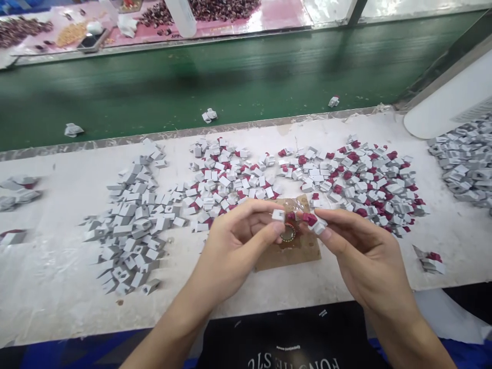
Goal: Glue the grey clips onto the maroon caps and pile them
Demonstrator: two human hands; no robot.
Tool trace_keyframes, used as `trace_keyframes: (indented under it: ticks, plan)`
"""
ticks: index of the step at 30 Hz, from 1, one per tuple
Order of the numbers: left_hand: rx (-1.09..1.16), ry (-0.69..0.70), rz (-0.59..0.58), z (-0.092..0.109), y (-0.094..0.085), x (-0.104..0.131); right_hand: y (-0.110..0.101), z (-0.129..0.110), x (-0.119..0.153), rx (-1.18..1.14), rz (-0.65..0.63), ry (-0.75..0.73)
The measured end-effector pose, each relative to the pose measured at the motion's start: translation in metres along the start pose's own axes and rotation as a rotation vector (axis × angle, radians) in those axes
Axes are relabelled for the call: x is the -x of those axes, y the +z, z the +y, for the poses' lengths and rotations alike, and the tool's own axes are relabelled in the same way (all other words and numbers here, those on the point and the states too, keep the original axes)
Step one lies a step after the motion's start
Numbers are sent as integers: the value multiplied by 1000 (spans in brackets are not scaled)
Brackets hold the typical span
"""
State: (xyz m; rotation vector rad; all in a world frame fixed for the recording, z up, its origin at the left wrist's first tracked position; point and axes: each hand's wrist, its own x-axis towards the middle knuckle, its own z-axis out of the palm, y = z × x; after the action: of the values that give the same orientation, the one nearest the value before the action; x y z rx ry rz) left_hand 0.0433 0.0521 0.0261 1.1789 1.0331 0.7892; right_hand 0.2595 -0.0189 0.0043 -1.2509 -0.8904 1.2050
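Observation:
My left hand [240, 246] pinches a small pale grey block [278, 215] between thumb and fingertips. Opposite it, my right hand [363, 256] grips a grey piece with a dark red part [314, 222], its red end turned toward the left hand. A small gap separates the two held pieces. Beneath them lies a brown cardboard piece [288, 256] with a round metal-rimmed cap [288, 233] on it, partly hidden by my fingers. Beyond the hands, grey-and-red pieces [369, 179] lie heaped on the white table [57, 266].
Plain grey blocks [130, 220] are piled at the left. A white cylindrical container [449, 97] stands at the right beside another grey heap [469, 164]. A green belt [246, 77] runs behind the table, and a pink surface [277, 23] with brown pieces lies beyond it.

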Motion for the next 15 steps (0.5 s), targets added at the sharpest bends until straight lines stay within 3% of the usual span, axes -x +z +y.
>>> trace_keyframes:
  ticks: [5, 11, 15]
  plan:
    - [153, -26, -83, -6, 14, -2, 4, 3, -4, -59, -12, 13]
    - [136, -22, -73, -6, 12, -3, 8, -4, -5, -21, -9, -16]
    - [108, 8, -105, -9, 11, -5, 10, -15, -7, 150, -44, -42]
